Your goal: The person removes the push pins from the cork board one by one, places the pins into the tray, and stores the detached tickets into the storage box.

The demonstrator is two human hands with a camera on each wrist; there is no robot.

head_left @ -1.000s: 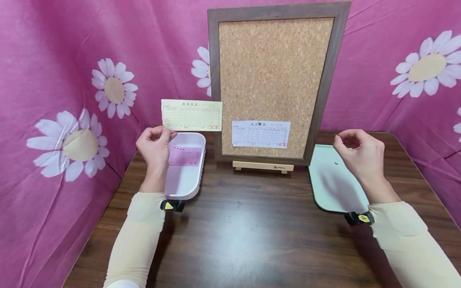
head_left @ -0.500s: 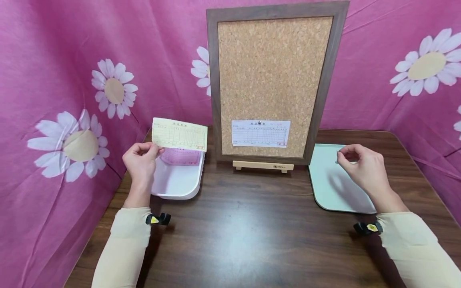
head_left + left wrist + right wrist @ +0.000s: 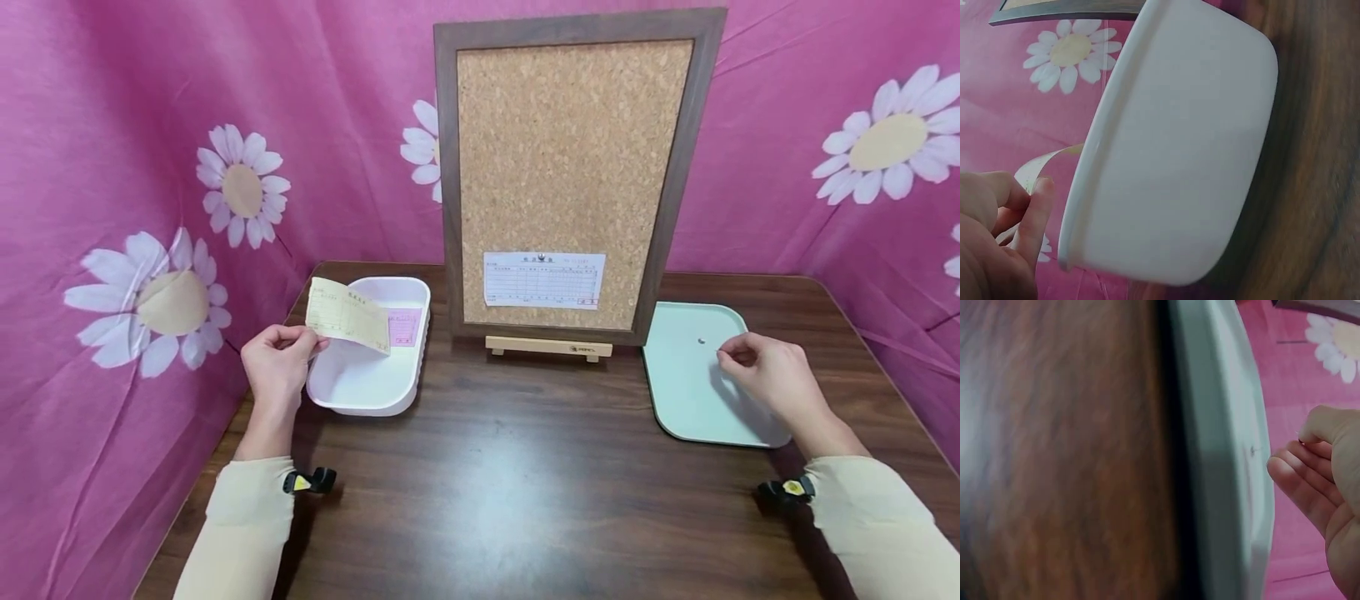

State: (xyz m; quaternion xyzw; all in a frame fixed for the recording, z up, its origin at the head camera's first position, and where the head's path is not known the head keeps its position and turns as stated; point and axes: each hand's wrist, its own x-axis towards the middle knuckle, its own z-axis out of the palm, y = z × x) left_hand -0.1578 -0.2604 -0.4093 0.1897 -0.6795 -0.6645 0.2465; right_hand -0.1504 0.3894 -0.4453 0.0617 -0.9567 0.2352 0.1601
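My left hand pinches a yellow receipt slip by its lower left corner. The slip bends over the white bin, where a pink slip lies inside. Over the pale green tray is my right hand, thumb and forefinger brought together. A tiny glint of a thumbtack shows at those fingertips in the right wrist view, mostly hidden. Another thumbtack lies on the tray. A white slip hangs low on the corkboard, fixed by a thumbtack at its top edge.
The brown-framed corkboard leans on a small wooden easel at the back of the dark wood table. Pink cloth with daisies hangs behind and on both sides. The bin stands left, the tray right.
My left hand has lowered the yellow slip from beside the corkboard, leftward and down to the white bin, and the slip now bends. My right hand has moved lower and slightly right over the tray.
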